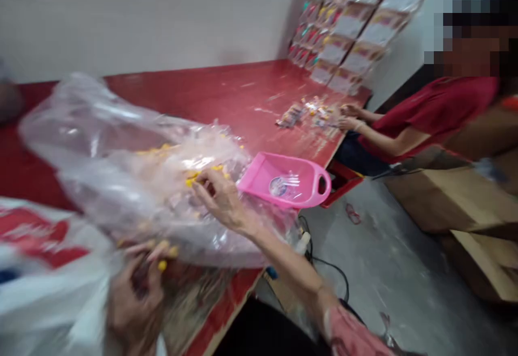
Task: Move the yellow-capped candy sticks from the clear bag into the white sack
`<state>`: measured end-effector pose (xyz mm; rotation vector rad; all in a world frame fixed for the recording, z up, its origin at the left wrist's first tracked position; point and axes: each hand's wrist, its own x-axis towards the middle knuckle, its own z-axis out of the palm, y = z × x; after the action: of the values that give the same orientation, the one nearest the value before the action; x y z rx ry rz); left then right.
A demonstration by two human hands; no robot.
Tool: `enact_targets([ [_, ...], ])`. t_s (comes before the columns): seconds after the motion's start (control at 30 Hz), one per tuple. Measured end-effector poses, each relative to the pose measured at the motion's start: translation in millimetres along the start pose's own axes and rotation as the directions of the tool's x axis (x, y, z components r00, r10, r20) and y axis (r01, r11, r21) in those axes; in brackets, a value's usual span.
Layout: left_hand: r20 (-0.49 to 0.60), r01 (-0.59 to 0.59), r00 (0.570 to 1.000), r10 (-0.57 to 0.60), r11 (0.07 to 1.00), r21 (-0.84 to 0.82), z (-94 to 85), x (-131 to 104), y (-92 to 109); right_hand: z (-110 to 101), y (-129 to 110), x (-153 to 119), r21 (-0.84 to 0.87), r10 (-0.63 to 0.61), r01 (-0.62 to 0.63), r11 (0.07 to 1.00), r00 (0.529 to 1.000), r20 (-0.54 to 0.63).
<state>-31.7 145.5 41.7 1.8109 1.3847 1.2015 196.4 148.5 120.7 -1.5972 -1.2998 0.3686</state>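
A large clear plastic bag (121,183) lies spread on the red table, with many small yellow and pale pieces in and on it. My right hand (220,199) is over the bag, its fingers curled toward the thumb beside some small yellow pieces (191,179). Whatever is between those fingertips is too blurred to make out. At the near edge, my left hand (135,302) is closed around small pinkish pieces with yellow ends (162,251). A pink plastic scoop-shaped tray (263,175) with a round label rests on the bag's right side.
A white sack (52,291) with red print lies at the near left. Across the red table (226,89), a person in a red shirt (437,110) handles small packets (315,109). Packaged goods (343,27) stand stacked behind. Cardboard boxes (441,194) and a cable (335,269) are at right.
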Motion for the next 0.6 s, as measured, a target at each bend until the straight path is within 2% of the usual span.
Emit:
enact_targets([
  [0.1,-0.185,0.014,0.983,-0.019,0.999,-0.029,-2.3,-15,15,-4,-27,-53,0.237,-0.011,-0.019,0.971,0.993,0.121],
  [0.2,-0.211,-0.003,0.978,0.000,1.000,-0.015,-4.3,-22,23,3,-35,-107,0.334,0.105,-0.162,0.928,0.978,0.182],
  [0.27,-0.181,-0.015,0.983,0.016,1.000,0.009,-12.7,-28,29,14,-30,-133,0.359,0.198,-0.244,0.901,0.967,0.162],
  [0.4,-0.101,-0.055,0.993,0.061,0.997,0.063,-28.5,-45,39,38,-5,-154,0.317,0.247,-0.265,0.911,0.964,0.098],
  [0.53,0.053,-0.054,0.998,0.044,0.976,0.210,-29.4,-55,38,50,12,-158,0.274,0.228,-0.260,0.926,0.963,0.146],
  [0.6,0.064,-0.058,0.997,0.044,0.966,0.251,-28.9,-58,38,50,15,-158,0.306,0.217,-0.258,0.916,0.963,0.162],
])
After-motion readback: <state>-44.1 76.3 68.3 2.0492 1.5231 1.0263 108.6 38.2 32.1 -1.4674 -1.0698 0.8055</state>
